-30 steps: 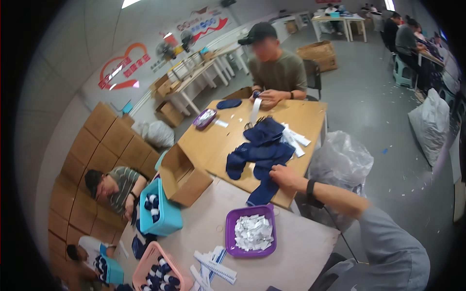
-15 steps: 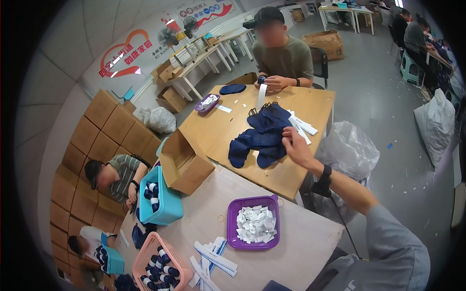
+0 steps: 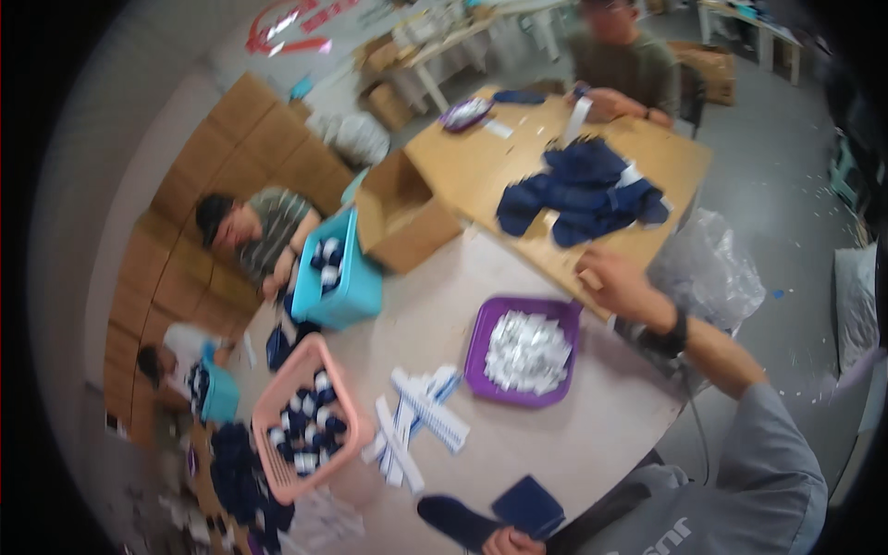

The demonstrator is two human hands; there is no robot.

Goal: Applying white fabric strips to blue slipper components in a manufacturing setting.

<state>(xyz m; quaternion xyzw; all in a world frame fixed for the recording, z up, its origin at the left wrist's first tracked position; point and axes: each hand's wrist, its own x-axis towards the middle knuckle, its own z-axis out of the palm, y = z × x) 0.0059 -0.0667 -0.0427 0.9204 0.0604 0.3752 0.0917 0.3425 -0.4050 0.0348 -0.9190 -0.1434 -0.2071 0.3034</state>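
Near the bottom edge, my left hand [image 3: 513,542] is partly cut off, its fingers closed at the end of a navy sock [image 3: 455,521]. Beside it lies a flat, navy, roughly square piece [image 3: 529,506]. My right hand [image 3: 612,282] is over the near edge of the wooden table, apart from the socks; its fingers are curled, somewhat blurred, with nothing visible in them. Beyond it a loose pile of navy socks [image 3: 578,190] lies on that table. Left of my right hand sits a purple tray [image 3: 476,368] of small white tags [image 3: 527,351].
White and blue paper strips [image 3: 416,416] lie beside a pink basket [image 3: 359,442] of banded navy socks. Behind stand a turquoise bin [image 3: 356,296] and an open cardboard box [image 3: 425,242]. Co-workers sit across [image 3: 624,69] and at left [image 3: 268,231]. A clear plastic bag [image 3: 708,268] bulges at right.
My right hand has drawn back from the sock pile, which now covers the white strips at its right. My left hand with a navy sock has come into view. The whole view has shifted.
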